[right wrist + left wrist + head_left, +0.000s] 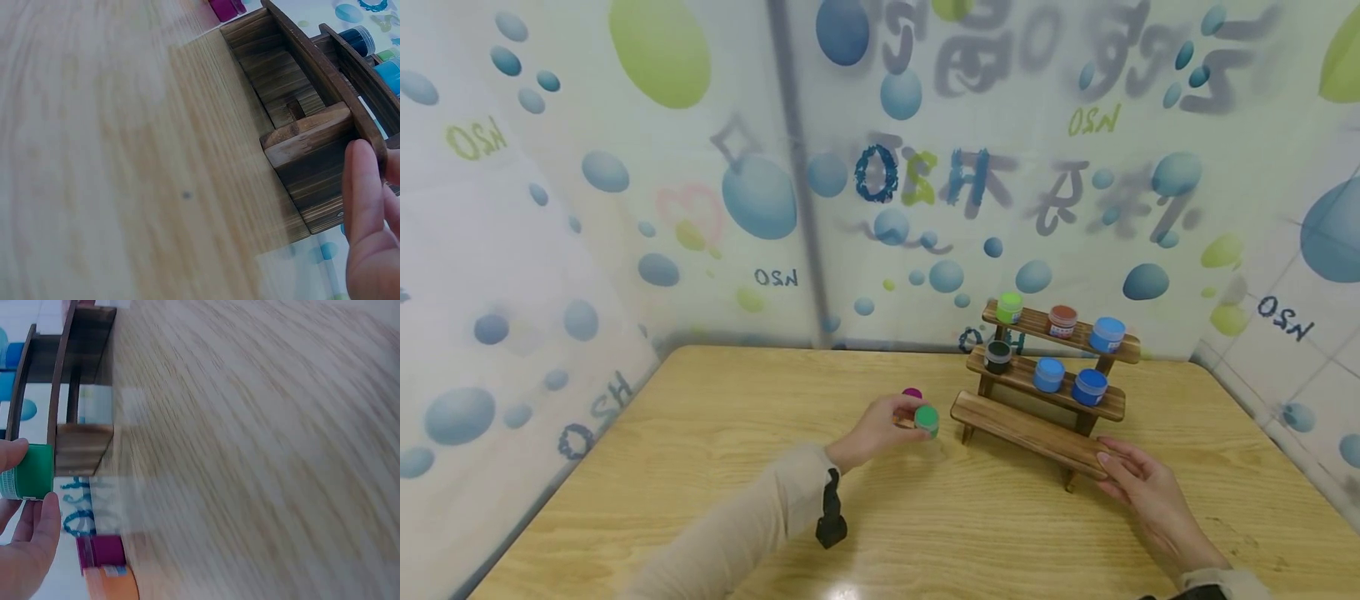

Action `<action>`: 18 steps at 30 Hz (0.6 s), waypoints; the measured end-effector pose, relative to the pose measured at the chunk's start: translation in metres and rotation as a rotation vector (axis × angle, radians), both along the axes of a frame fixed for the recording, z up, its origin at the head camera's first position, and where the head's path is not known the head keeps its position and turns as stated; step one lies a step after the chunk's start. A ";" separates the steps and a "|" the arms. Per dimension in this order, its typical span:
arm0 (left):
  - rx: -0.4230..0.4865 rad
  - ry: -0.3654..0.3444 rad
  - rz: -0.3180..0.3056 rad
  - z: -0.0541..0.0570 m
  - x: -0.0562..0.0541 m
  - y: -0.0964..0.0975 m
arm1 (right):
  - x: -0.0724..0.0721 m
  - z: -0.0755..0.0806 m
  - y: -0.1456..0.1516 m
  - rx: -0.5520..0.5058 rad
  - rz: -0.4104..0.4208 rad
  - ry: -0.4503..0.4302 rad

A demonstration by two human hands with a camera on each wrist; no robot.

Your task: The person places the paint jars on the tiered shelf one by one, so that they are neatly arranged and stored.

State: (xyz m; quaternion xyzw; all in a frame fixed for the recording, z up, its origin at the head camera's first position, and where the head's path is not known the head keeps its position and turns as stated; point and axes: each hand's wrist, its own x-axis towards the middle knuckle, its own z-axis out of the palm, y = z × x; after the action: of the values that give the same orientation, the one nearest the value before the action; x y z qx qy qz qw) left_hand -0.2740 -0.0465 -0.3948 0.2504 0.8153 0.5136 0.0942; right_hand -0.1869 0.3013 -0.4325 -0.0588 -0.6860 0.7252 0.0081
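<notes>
My left hand point(880, 429) pinches a small paint jar with a green lid point(927, 419) between thumb and fingers, just left of a three-step wooden display rack point(1030, 433). In the left wrist view the green jar point(36, 472) is tilted on its side relative to the camera, near the lowest step's end. My right hand point(1146, 492) grips the right end of that lowest step, thumb above and fingers beneath. The lowest step is bare. On the top step stand lime green point(1010, 308), reddish-brown point(1063, 321) and blue point(1107, 335) jars; black point(997, 357), light blue point(1049, 375) and darker blue point(1089, 387) ones occupy the middle.
Behind my left hand a purple jar point(912, 392) and an orange jar point(112, 584) stand on the wooden table point(737, 400), partly hidden in the head view. A patterned curtain point(880, 275) closes off the table's back and sides.
</notes>
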 end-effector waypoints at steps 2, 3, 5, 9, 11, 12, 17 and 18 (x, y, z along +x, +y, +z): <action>-0.002 -0.004 -0.015 0.001 0.002 0.007 | 0.000 0.000 0.000 0.001 -0.002 -0.001; -0.006 -0.003 -0.020 0.002 0.003 0.011 | 0.000 0.000 -0.001 0.005 -0.002 0.000; -0.016 0.006 -0.031 0.003 0.005 0.018 | 0.000 0.000 -0.001 0.010 -0.004 0.001; -0.022 0.034 -0.054 0.003 0.008 0.032 | 0.000 0.000 -0.001 0.014 -0.005 0.006; -0.013 0.045 -0.071 0.004 0.010 0.038 | 0.000 -0.001 -0.001 0.012 -0.007 0.009; -0.014 0.049 -0.076 0.004 0.012 0.041 | 0.000 -0.001 -0.001 0.010 -0.007 0.010; 0.012 0.030 -0.131 0.007 0.015 0.059 | 0.000 -0.001 0.000 0.006 -0.013 0.011; 0.006 0.040 -0.143 0.007 0.016 0.063 | 0.000 -0.001 0.000 0.007 -0.012 0.012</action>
State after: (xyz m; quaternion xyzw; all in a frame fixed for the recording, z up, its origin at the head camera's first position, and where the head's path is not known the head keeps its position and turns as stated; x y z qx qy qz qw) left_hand -0.2584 0.0160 -0.3880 0.3186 0.7954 0.5028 0.1138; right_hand -0.1869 0.3010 -0.4337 -0.0585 -0.6880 0.7232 0.0168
